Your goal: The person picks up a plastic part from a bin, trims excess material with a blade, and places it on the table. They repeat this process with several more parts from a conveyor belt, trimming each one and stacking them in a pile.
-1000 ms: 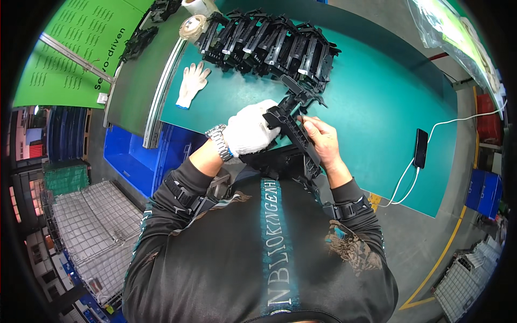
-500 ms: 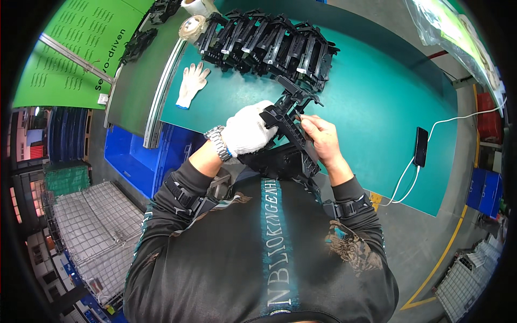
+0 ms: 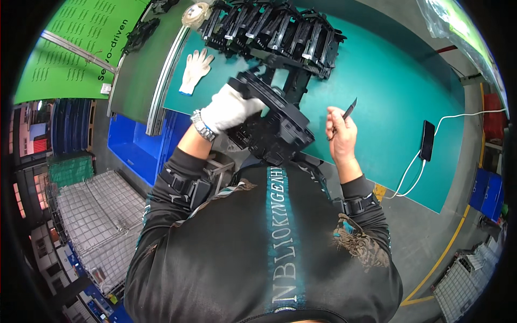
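Observation:
My left hand (image 3: 229, 109), in a white knit glove, is closed on a large black plastic part (image 3: 277, 116) with a frame-like upper end. The part is tilted in front of my chest, over the near edge of the green table. My bare right hand (image 3: 342, 134) is to the right of the part and apart from it. Its fingers are wrapped round a small knife (image 3: 350, 108) with a dark pointed blade sticking up past them; most of the handle is hidden in my grip.
Several similar black parts (image 3: 274, 32) stand in a row at the table's far side. A white glove (image 3: 195, 71) and a tape roll (image 3: 195, 15) lie left of them. Right, a phone (image 3: 427, 141) with a white cable rests on the green table (image 3: 388, 113). A blue bin (image 3: 134, 148) sits lower left.
My right hand has drawn away from the black part, and the knife blade now shows. My left hand has shifted a little left, and the part has turned in its grip.

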`<state>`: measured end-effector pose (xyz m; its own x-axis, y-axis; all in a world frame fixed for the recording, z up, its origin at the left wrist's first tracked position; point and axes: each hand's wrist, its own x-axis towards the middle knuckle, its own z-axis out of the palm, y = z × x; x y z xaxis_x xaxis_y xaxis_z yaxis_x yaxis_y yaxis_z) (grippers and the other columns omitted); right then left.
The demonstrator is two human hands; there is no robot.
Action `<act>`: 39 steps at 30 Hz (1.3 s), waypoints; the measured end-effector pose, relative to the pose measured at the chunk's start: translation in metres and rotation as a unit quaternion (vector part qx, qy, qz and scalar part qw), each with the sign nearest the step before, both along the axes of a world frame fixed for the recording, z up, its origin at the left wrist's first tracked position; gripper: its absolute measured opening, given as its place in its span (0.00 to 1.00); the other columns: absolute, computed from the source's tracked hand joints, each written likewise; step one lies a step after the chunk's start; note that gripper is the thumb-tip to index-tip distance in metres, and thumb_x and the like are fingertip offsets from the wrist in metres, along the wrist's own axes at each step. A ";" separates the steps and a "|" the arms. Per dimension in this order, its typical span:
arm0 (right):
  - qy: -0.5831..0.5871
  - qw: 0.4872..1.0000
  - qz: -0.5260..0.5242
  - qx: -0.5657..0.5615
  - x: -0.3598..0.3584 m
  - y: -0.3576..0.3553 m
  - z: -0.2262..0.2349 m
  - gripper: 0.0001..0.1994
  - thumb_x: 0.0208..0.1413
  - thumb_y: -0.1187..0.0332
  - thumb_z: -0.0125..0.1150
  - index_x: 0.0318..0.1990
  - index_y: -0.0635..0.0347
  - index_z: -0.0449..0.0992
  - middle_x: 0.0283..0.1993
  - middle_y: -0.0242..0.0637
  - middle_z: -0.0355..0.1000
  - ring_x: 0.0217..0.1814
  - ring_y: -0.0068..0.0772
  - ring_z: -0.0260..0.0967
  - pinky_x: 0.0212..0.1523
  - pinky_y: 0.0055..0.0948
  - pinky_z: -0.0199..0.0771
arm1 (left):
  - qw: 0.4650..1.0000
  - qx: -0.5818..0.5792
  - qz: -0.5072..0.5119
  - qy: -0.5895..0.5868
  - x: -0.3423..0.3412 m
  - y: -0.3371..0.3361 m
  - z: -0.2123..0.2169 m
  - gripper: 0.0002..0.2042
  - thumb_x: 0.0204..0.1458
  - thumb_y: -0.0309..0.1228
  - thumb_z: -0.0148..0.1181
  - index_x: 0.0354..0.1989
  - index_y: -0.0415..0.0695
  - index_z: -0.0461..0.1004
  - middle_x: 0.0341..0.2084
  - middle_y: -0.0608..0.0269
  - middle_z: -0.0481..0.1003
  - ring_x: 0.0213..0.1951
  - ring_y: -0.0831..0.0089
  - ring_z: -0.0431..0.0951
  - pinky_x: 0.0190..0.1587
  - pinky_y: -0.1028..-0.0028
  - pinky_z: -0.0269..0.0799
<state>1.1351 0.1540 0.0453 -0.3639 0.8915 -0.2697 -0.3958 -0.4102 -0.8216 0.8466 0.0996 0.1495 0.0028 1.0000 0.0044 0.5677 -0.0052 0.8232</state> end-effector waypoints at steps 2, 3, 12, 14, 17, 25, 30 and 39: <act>-0.014 1.000 0.004 -0.010 -0.006 0.007 -0.007 0.17 0.62 0.63 0.57 0.51 0.67 0.73 0.41 0.33 0.73 0.31 0.18 0.65 0.30 0.16 0.63 | 0.994 -0.055 0.020 -0.089 -0.013 -0.006 0.004 0.14 0.50 0.30 0.63 0.45 0.41 0.76 0.32 0.61 0.79 0.31 0.72 0.78 0.36 0.71 0.73; -0.030 0.999 0.008 -0.017 -0.010 0.012 -0.009 0.17 0.62 0.63 0.57 0.52 0.67 0.72 0.43 0.35 0.74 0.34 0.19 0.67 0.31 0.17 0.65 | 0.978 -0.105 0.039 -0.177 -0.017 -0.006 0.005 0.13 0.51 0.29 0.63 0.45 0.40 0.77 0.37 0.62 0.79 0.34 0.74 0.78 0.40 0.72 0.74; 0.267 0.957 0.101 -0.047 -0.026 0.026 0.021 0.16 0.61 0.67 0.56 0.53 0.67 0.69 0.49 0.39 0.74 0.49 0.30 0.74 0.48 0.30 0.78 | 0.918 -0.178 0.102 -0.340 -0.010 -0.012 -0.014 0.17 0.51 0.31 0.63 0.49 0.38 0.75 0.42 0.60 0.78 0.39 0.75 0.78 0.42 0.78 0.73; 0.220 0.969 0.094 -0.052 -0.026 0.023 0.026 0.16 0.60 0.69 0.56 0.53 0.67 0.68 0.49 0.40 0.74 0.49 0.30 0.75 0.48 0.30 0.78 | 0.906 -0.181 0.101 -0.369 -0.009 -0.019 -0.021 0.17 0.50 0.30 0.64 0.48 0.37 0.76 0.41 0.59 0.78 0.38 0.74 0.78 0.41 0.78 0.73; 0.157 0.982 0.094 -0.040 -0.027 0.022 0.028 0.16 0.59 0.72 0.57 0.53 0.67 0.68 0.48 0.41 0.74 0.47 0.31 0.76 0.48 0.30 0.79 | 0.885 -0.181 0.117 -0.413 -0.010 -0.030 -0.018 0.18 0.48 0.28 0.65 0.48 0.36 0.76 0.38 0.57 0.79 0.36 0.74 0.79 0.39 0.79 0.73; 0.152 0.986 0.050 -0.045 -0.008 0.015 0.022 0.17 0.57 0.76 0.59 0.53 0.67 0.68 0.47 0.42 0.74 0.45 0.32 0.76 0.46 0.30 0.80 | 0.870 -0.169 0.184 -0.425 0.006 -0.053 0.010 0.18 0.41 0.19 0.59 0.45 0.35 0.74 0.35 0.55 0.79 0.28 0.69 0.80 0.31 0.69 0.78; 0.134 0.990 0.023 -0.037 -0.008 0.000 0.026 0.17 0.57 0.75 0.59 0.53 0.67 0.68 0.47 0.41 0.74 0.45 0.32 0.76 0.46 0.30 0.80 | 0.866 -0.200 0.160 -0.429 0.000 -0.056 0.015 0.20 0.39 0.18 0.58 0.45 0.34 0.72 0.32 0.56 0.78 0.24 0.67 0.79 0.26 0.67 0.79; 0.117 0.993 -0.003 0.000 -0.017 -0.030 0.044 0.17 0.57 0.75 0.59 0.55 0.66 0.68 0.48 0.38 0.74 0.45 0.29 0.75 0.44 0.26 0.79 | 0.899 -0.217 0.100 -0.367 -0.007 -0.048 0.015 0.15 0.43 0.23 0.61 0.42 0.36 0.74 0.27 0.59 0.76 0.22 0.69 0.77 0.23 0.72 0.76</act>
<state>1.1176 0.1244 0.0895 -0.4107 0.8942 -0.1781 -0.5790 -0.4067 -0.7067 0.8394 0.0512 0.1647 -0.0211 0.8884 -0.4586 -0.1753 0.4483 0.8765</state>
